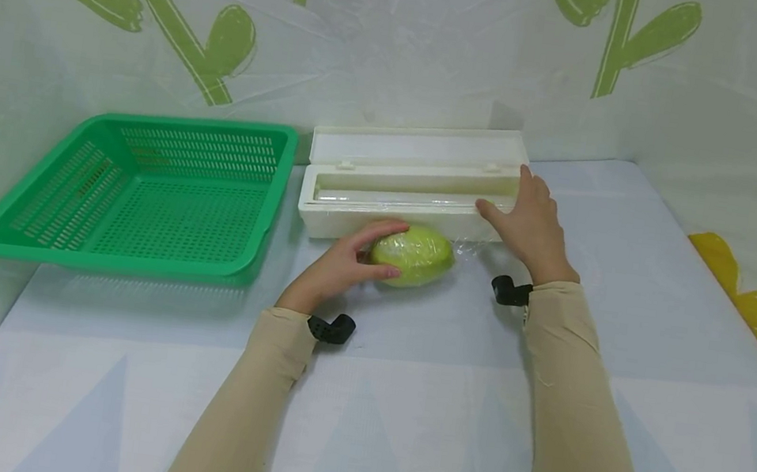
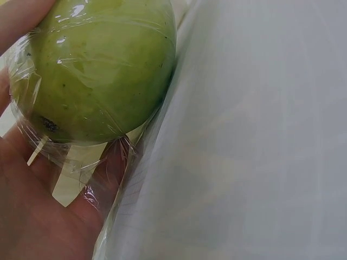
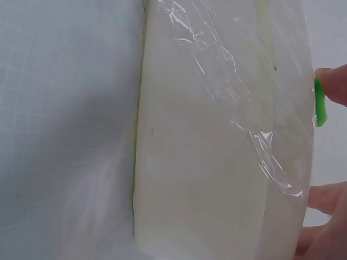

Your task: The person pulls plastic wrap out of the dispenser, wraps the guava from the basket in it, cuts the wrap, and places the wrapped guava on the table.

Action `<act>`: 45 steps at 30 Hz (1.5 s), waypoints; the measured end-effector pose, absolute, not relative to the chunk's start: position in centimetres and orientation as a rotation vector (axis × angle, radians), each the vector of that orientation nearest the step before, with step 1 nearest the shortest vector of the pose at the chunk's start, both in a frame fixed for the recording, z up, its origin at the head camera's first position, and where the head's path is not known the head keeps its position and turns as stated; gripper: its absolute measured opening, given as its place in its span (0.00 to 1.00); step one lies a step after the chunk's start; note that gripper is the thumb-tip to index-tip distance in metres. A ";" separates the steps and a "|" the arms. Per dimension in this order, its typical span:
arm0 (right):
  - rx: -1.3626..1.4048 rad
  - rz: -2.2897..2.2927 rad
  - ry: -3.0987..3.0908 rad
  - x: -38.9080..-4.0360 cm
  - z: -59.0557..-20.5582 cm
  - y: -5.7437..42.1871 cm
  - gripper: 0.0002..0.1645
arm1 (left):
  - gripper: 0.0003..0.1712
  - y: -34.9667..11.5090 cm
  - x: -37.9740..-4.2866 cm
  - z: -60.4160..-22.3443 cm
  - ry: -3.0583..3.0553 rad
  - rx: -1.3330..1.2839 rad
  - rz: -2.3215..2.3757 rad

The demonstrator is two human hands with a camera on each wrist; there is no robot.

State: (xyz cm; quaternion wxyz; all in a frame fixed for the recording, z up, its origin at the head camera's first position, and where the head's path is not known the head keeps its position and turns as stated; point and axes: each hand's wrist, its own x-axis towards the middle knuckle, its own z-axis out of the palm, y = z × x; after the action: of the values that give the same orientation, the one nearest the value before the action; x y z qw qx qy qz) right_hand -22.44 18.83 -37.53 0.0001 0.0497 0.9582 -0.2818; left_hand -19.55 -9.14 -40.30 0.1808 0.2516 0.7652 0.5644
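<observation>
A green mango-like fruit (image 1: 415, 255) wrapped in clear cling film lies before a white cling film dispenser (image 1: 395, 218). My left hand (image 1: 345, 262) grips its left side, thumb in front and fingers behind; in the left wrist view the film bunches around the fruit (image 2: 103, 70). Film stretches from the fruit to the dispenser's front. At the dispenser's right end is my right hand (image 1: 535, 225), thumb apart from the raised fingers. In the right wrist view, that thumb (image 3: 335, 85) touches a small green tab (image 3: 320, 103) on the dispenser's edge.
The dispenser's lid (image 1: 419, 142) stands raised at the back, with a film roll (image 1: 412, 198) inside. A green perforated basket (image 1: 116, 263) sits to the left on the white table (image 1: 398, 414). Behind is a leaf-printed wall covering (image 1: 418, 42).
</observation>
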 end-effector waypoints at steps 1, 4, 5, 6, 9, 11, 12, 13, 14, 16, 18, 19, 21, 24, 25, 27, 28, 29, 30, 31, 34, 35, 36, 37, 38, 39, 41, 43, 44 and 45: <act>0.159 -0.891 3.009 -22.4 -37.5 18.9 0.57 | 0.36 -9.1 -19.6 -40.3 2.161 0.712 1.595; 0.159 -0.901 3.001 -22.4 -37.4 18.9 0.55 | 0.36 -9.1 -19.6 -40.3 2.162 0.714 1.595; 0.156 -0.908 2.998 -22.4 -37.4 18.9 0.55 | 0.36 -9.1 -19.6 -40.3 2.164 0.715 1.594; 0.152 -0.912 2.997 -22.4 -37.4 19.0 0.54 | 0.36 -9.1 -19.6 -40.3 2.164 0.713 1.592; 0.131 -0.933 2.996 -22.4 -37.3 19.1 0.53 | 0.36 -9.1 -19.5 -40.2 2.163 0.711 1.594; 0.109 -0.954 2.998 -22.3 -37.2 19.2 0.51 | 0.36 -9.1 -19.5 -40.2 2.164 0.707 1.593; 0.099 -0.964 2.999 -22.3 -37.2 19.3 0.50 | 0.36 -9.1 -19.5 -40.2 2.162 0.706 1.596; 0.085 -0.976 3.000 -22.3 -37.1 19.3 0.49 | 0.36 -9.1 -19.5 -40.2 2.160 0.706 1.598; 0.074 -0.989 3.001 -22.3 -37.1 19.3 0.49 | 0.36 -9.1 -19.5 -40.2 2.160 0.705 1.599; 0.053 -1.017 3.005 -22.3 -37.0 19.4 0.46 | 0.36 -9.1 -19.5 -40.2 2.153 0.703 1.606; 0.044 -1.038 3.004 -22.3 -37.0 19.5 0.45 | 0.36 -9.1 -19.5 -40.3 2.144 0.701 1.614; 0.039 -1.044 3.005 -22.3 -37.0 19.5 0.45 | 0.36 -9.1 -19.5 -40.3 2.140 0.701 1.618; 0.037 -1.055 3.001 -22.3 -37.0 19.6 0.44 | 0.36 -9.1 -19.6 -40.3 2.131 0.701 1.627; 0.029 -1.066 2.997 -22.3 -37.0 19.7 0.44 | 0.36 -9.1 -19.6 -40.4 2.124 0.705 1.633; 0.022 -1.072 2.995 -22.3 -37.0 19.7 0.44 | 0.36 -9.1 -19.6 -40.4 2.125 0.704 1.631; 0.014 -1.081 2.995 -22.3 -37.0 19.7 0.43 | 0.36 -9.1 -19.6 -40.3 2.124 0.700 1.630; 0.017 -1.080 2.990 -22.3 -37.0 19.7 0.43 | 0.36 -9.1 -19.6 -40.3 2.126 0.700 1.629; 0.021 -1.078 2.986 -22.3 -36.9 19.7 0.43 | 0.36 -9.1 -19.6 -40.3 2.128 0.698 1.628; 0.025 -1.075 2.984 -22.4 -36.9 19.7 0.43 | 0.36 -9.1 -19.5 -40.3 2.130 0.697 1.628; 0.030 -1.072 2.981 -22.4 -36.9 19.7 0.43 | 0.36 -9.1 -19.5 -40.3 2.133 0.696 1.627; 0.054 -1.064 2.966 -22.4 -36.9 19.8 0.43 | 0.36 -9.1 -19.5 -40.2 2.139 0.700 1.630; 0.058 -1.063 2.964 -22.4 -36.9 19.8 0.43 | 0.36 -9.2 -19.5 -40.2 2.141 0.697 1.629; 0.063 -1.064 2.962 -22.4 -36.9 19.8 0.43 | 0.36 -9.2 -19.5 -40.2 2.142 0.695 1.626; 0.069 -1.062 2.958 -22.4 -36.9 19.8 0.42 | 0.36 -9.2 -19.5 -40.2 2.144 0.693 1.624; 0.075 -1.061 2.955 -22.4 -36.9 19.8 0.42 | 0.36 -9.2 -19.5 -40.2 2.145 0.692 1.623; 0.081 -1.058 2.953 -22.4 -36.9 19.8 0.41 | 0.36 -9.2 -19.5 -40.2 2.146 0.690 1.619; 0.088 -1.054 2.951 -22.4 -36.9 19.8 0.40 | 0.36 -9.2 -19.5 -40.2 2.149 0.689 1.615; 0.095 -1.055 2.950 -22.4 -36.9 19.9 0.39 | 0.36 -9.2 -19.5 -40.1 2.150 0.689 1.613; 0.099 -1.058 2.949 -22.3 -36.9 19.8 0.39 | 0.36 -9.2 -19.5 -40.1 2.151 0.690 1.612; 0.103 -1.064 2.950 -22.3 -36.9 19.8 0.39 | 0.35 -9.1 -19.5 -40.1 2.151 0.690 1.612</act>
State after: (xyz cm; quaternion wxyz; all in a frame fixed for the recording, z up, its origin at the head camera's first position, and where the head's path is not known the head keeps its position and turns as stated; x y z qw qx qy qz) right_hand -22.34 19.83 -36.89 0.0018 0.0327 0.9402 -0.3390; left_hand -19.47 -9.15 -40.11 0.1824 0.2444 0.7621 0.5711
